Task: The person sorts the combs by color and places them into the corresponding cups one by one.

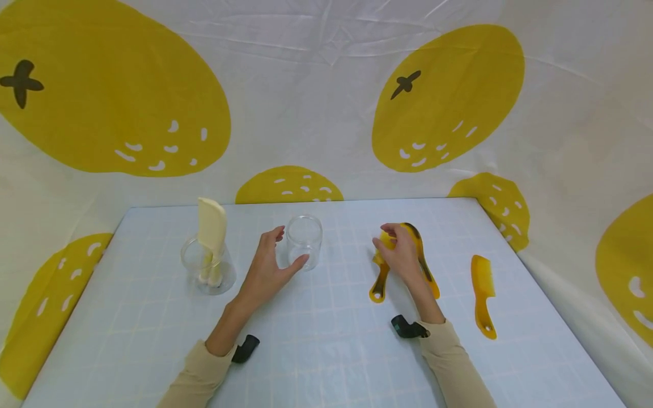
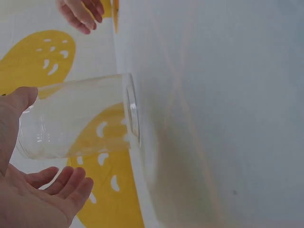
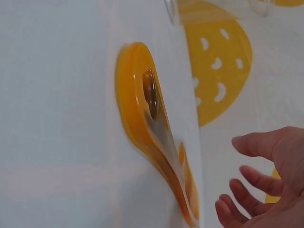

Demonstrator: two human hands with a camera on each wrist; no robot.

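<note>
A clear glass jar (image 1: 305, 235) stands upright toward the back of the table. Beside it my left hand (image 1: 270, 263) has its thumb and fingers spread, the thumb overlapping the jar's lower part; in the left wrist view the thumb and fingers flank the glass (image 2: 90, 118) with a gap below it. My right hand (image 1: 400, 249) hovers, fingers loosely bent, over an amber piece with a holed handle (image 1: 378, 286) and a longer amber piece with a dark stripe (image 1: 420, 255), which it partly hides. The right wrist view shows that holed handle (image 3: 133, 109) apart from the fingertips.
On the left, another clear glass jar (image 1: 227, 277) holds a cream spatula (image 1: 211, 226) and other pale handles. An amber comb (image 1: 481, 277) lies near the table's right side. A white cloth with yellow fruit prints rises behind the table (image 1: 316, 357).
</note>
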